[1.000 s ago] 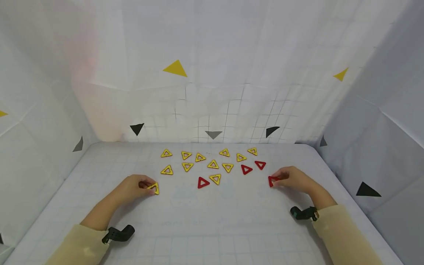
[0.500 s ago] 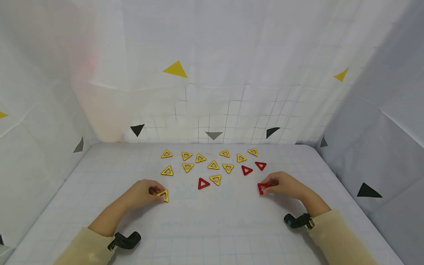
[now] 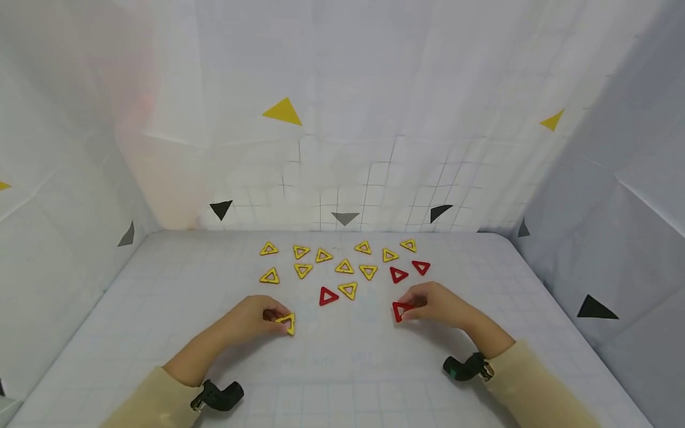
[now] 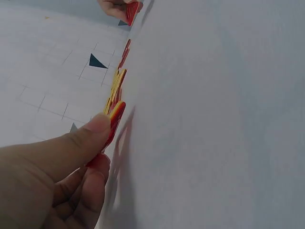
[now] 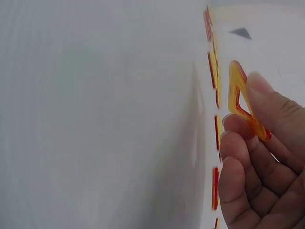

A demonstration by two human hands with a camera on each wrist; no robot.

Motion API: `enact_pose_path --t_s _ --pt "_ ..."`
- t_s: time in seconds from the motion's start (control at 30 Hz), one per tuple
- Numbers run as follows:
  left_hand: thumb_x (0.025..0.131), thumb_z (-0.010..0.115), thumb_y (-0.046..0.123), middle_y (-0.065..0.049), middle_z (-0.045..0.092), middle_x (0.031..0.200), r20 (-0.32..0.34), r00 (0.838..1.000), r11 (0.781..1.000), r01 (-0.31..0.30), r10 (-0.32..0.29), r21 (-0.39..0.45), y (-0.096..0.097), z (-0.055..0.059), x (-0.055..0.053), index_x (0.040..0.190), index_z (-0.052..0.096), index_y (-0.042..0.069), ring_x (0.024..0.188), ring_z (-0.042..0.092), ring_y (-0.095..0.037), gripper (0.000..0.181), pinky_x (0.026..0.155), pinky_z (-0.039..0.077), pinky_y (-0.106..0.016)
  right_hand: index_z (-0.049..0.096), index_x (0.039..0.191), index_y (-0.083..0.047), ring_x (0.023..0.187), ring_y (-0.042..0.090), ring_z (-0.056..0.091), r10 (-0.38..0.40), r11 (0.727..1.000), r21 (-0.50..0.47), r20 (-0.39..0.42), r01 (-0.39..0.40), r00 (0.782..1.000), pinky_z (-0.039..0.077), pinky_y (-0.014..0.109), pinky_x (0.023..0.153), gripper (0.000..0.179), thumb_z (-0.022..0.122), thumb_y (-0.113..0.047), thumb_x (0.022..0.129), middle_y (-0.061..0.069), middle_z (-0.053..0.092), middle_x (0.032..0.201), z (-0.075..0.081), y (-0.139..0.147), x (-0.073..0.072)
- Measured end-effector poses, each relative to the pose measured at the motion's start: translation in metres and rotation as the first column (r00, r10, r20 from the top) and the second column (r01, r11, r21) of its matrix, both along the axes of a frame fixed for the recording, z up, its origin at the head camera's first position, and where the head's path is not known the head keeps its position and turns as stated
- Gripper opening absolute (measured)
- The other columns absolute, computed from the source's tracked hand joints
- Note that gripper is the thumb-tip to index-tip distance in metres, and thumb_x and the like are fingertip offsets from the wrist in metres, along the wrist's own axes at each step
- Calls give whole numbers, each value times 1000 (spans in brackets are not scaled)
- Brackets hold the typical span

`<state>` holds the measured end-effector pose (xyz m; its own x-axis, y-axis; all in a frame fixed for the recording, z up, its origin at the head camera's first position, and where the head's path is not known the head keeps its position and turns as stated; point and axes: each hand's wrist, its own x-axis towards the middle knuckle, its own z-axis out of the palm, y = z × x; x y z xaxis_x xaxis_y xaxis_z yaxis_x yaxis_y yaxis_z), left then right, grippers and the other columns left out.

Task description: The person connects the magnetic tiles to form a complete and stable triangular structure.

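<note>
In the head view my left hand (image 3: 255, 318) pinches a hollow triangle tile (image 3: 291, 325) by thumb and fingers, its yellow face toward the head camera. The left wrist view shows red on the underside of that tile (image 4: 115, 126). Opposite it, my right hand (image 3: 430, 303) pinches another hollow triangle tile (image 3: 396, 312), red side showing; from the right wrist its other face (image 5: 232, 90) looks yellow. Both tiles are held over the near middle of the table, a gap between them. Just behind lie a red tile (image 3: 323, 297) and a yellow tile (image 3: 354, 291).
Several more yellow tiles are spread flat across the back of the white table (image 3: 342, 368). Two red tiles, one (image 3: 393, 275) slightly nearer than the other (image 3: 421, 262), lie at right. White sheeting (image 3: 342, 77) with printed triangles encloses the back and sides. Black cameras (image 3: 222, 396) sit on both wrists.
Both hands have moved toward each other and nearer the body, the left one rightward with the yellow-faced tile, the right one leftward with the red-faced tile. The lying tiles have stayed put.
</note>
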<state>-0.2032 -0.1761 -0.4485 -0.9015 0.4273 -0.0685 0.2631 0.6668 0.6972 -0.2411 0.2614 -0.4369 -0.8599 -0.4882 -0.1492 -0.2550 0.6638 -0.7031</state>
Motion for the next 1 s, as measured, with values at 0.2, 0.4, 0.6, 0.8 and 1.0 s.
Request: enact_pose_path --t_s 0.2,0.4,0.6,0.8,1.0 --pt "82 84 29 10 62 86 7 999 999 39 -39 13 18 4 6 107 76 16 81 54 -11 28 70 47 -25 77 105 -18 83 17 62 30 999 -19 1 -30 1000 54 29 72 26 85 -27 81 -8 71 93 5 -18 6" --pt "82 84 28 9 61 85 13 997 996 79 -80 36 35 7 7 107 76 16 82 54 -13 28 70 46 -25 77 105 -17 81 16 62 60 998 -34 0 -60 998 54 28 71 27 85 -26 82 -8 72 92 5 -34 10" --pt "83 83 29 12 62 86 -5 995 995 101 -101 11 53 3 6 108 76 18 82 54 -11 28 72 47 -26 77 105 -17 79 13 63 81 996 -32 5 -81 997 55 27 72 27 85 -28 81 -10 72 90 3 -50 14" --pt "83 83 30 13 61 84 6 993 993 121 -121 11 70 -1 6 106 77 22 81 54 -10 25 71 47 -27 77 105 -19 79 12 63 109 994 -25 18 -108 994 54 27 72 27 85 -28 81 -12 70 87 3 -63 21" --pt "84 83 31 13 61 86 12 991 991 130 -130 8 80 -2 7 106 76 22 81 54 -9 25 71 47 -27 77 105 -22 79 13 63 124 992 -20 14 -124 992 54 28 72 25 85 -28 82 -14 70 87 3 -72 26"
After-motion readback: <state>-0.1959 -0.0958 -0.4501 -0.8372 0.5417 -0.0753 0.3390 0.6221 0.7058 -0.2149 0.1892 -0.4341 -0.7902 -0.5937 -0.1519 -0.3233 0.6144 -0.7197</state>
